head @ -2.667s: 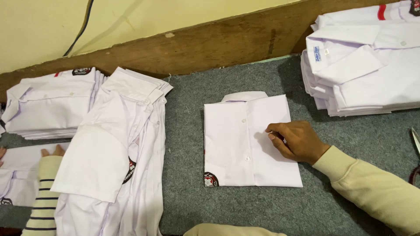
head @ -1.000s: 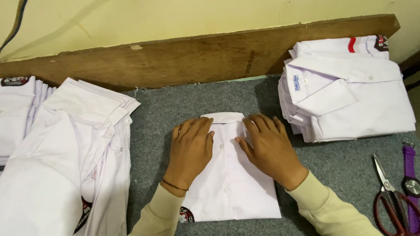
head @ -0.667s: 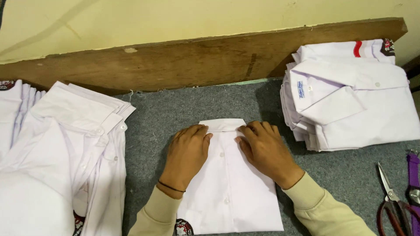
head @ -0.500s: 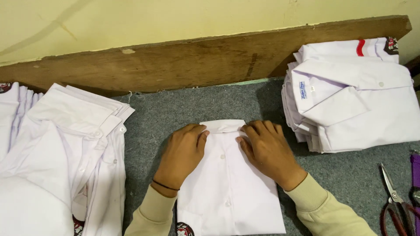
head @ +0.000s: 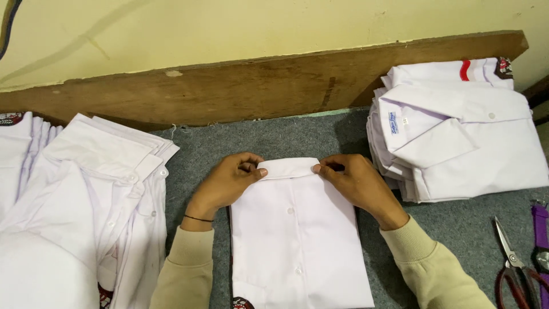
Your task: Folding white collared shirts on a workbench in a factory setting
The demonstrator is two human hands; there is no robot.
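A folded white shirt (head: 297, 234) lies front-up on the grey felt surface (head: 274, 137), its collar towards the wall. My left hand (head: 226, 183) pinches the left end of the collar, thumb on top. At the right end, my right hand (head: 354, 183) grips the collar in the same way. Both wrists come out of beige sleeves at the bottom of the view.
A stack of folded white shirts (head: 463, 126) stands at the right. A heap of unfolded white shirts (head: 80, 212) fills the left side. Red-handled scissors (head: 514, 269) and a purple object (head: 540, 223) lie at the right edge. A wooden board (head: 257, 86) runs along the wall.
My hands have slid from lying flat on the shirt's chest out to the two ends of the collar, which they now pinch. The view has tilted slightly.
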